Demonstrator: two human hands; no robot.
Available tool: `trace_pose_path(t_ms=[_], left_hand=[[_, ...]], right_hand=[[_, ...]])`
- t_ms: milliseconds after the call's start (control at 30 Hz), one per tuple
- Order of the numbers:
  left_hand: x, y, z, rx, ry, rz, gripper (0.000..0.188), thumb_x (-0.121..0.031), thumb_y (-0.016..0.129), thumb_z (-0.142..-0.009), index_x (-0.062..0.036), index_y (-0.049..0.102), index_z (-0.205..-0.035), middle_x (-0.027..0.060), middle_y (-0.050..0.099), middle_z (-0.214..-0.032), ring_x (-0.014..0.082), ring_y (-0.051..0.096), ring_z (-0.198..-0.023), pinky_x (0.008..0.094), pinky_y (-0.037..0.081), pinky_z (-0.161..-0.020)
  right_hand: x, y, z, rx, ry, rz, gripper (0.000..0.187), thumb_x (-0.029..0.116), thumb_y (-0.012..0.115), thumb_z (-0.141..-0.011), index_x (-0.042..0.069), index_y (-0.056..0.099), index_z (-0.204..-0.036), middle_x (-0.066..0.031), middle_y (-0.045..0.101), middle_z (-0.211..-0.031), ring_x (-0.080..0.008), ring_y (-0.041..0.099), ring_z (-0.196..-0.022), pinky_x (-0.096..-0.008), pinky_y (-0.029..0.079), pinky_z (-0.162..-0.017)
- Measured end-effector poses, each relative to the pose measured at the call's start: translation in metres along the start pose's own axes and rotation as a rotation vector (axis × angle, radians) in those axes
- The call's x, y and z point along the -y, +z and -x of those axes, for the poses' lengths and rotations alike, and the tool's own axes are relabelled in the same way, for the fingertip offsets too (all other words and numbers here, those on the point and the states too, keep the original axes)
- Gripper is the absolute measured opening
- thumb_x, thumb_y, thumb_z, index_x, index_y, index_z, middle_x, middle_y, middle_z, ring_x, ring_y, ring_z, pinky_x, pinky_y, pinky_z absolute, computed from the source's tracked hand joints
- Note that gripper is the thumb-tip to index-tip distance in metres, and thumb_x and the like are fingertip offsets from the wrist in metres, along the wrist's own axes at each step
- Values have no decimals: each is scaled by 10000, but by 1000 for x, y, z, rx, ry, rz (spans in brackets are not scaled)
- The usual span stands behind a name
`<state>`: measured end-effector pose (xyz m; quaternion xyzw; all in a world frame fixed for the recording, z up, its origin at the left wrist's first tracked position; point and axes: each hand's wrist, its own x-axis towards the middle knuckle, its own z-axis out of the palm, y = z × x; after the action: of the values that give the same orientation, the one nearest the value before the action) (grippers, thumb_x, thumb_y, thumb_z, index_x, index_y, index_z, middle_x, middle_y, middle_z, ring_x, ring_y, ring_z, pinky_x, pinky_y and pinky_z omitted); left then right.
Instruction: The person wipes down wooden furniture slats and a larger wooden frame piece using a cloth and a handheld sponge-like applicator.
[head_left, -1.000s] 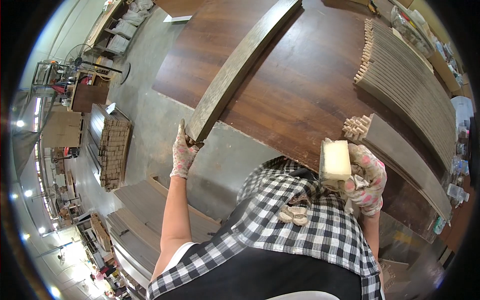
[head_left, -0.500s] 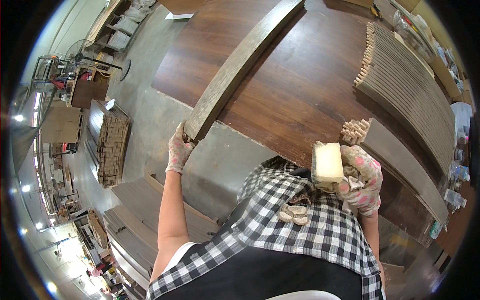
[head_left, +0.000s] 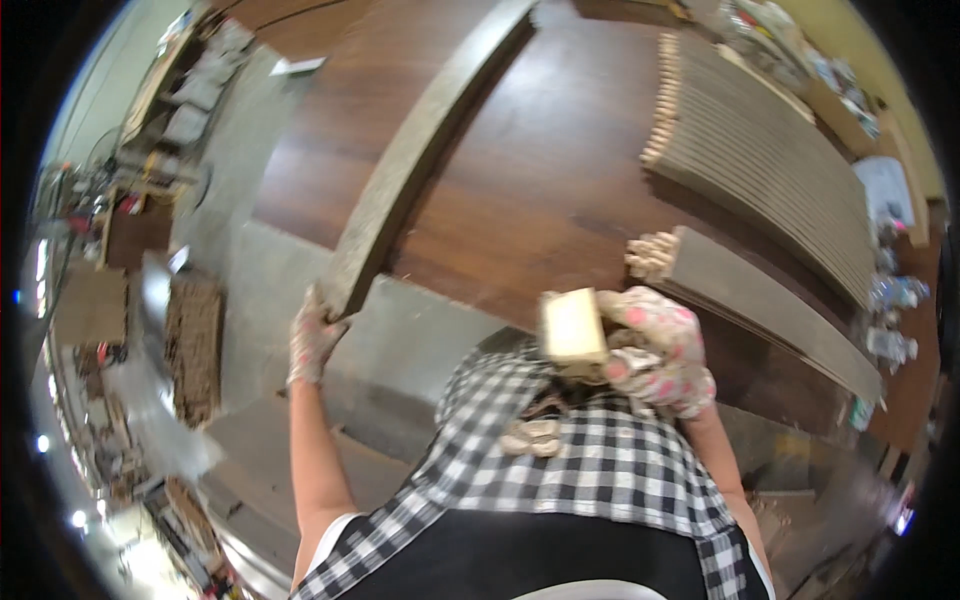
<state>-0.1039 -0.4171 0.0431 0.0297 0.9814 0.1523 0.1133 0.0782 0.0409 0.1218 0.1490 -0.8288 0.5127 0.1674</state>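
My left hand [head_left: 312, 342], in a pale glove with pink spots, holds the near end of a long grey-brown wooden board [head_left: 405, 180]. Its fingers lie along the board's outer side, with the thumb at the end corner. The board stretches away across a dark brown wood-grain tabletop [head_left: 520, 190], its near end over the table's edge. Close to my apron, my right hand [head_left: 665, 345] in a matching glove is closed on a cream sponge block [head_left: 575, 325] with a darker side. A crumpled whitish piece of cloth [head_left: 634, 362] shows against its fingers.
On the right lie a row of narrow grey boards [head_left: 760, 165] with wooden dowels [head_left: 665, 95] at their ends, and a smaller stack [head_left: 770, 305] with dowels [head_left: 652, 256]. Plastic bottles [head_left: 895, 292] stand beyond. Stacked wood [head_left: 195, 345] sits on the floor at left.
The view has turned, so the table and boards appear farther left, with some blur. My left hand stays at the board's end, its thumb more spread. My right hand still holds the sponge.
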Motion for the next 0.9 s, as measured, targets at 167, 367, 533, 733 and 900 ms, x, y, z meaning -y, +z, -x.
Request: trace_pose_path(t_ms=[167,367,533,733,900], left_hand=[[-16,-41,-14,-331,352,26,650,-31,684,-868,-29,434,-1468,142,591,-1331,243,632,-1074,353,522,-934],[-224,2,-22,-58,660,868,357,10,615,-930,-17,607,-1286,110,652,-1227,201,639,-1092,321,514,-944],[-299,56,-16,293,746,1068,351,26,576,-961,-6,582,-1310,86,660,-1230,133,612,-1107,259,474,-956],[-324,74,-19,326,965,1057,321,25,564,-968,4,585,-1288,85,659,-1200,144,603,-1126,265,468,-969],[-346,84,-3,300,953,1131,291,28,566,-966,11,590,-1255,88,644,-1194,157,599,-1131,287,465,-991]], right_hand=[[26,-43,19,-66,71,144,506,324,828,-796,26,661,-1169,-160,719,-1082,-320,695,-860,-385,568,-724],[67,-84,41,-432,485,827,466,191,777,-763,40,681,-1193,-118,705,-1032,-257,677,-830,-389,565,-757],[52,-30,10,-199,391,1183,393,274,699,-826,103,669,-1179,-55,652,-931,-225,615,-854,-383,480,-751],[69,-62,54,-211,686,1350,351,226,738,-755,85,681,-1072,-76,640,-869,-259,616,-820,-410,498,-722],[60,-24,20,-232,458,1334,273,331,681,-823,111,663,-983,-48,608,-873,-224,594,-827,-404,472,-729]])
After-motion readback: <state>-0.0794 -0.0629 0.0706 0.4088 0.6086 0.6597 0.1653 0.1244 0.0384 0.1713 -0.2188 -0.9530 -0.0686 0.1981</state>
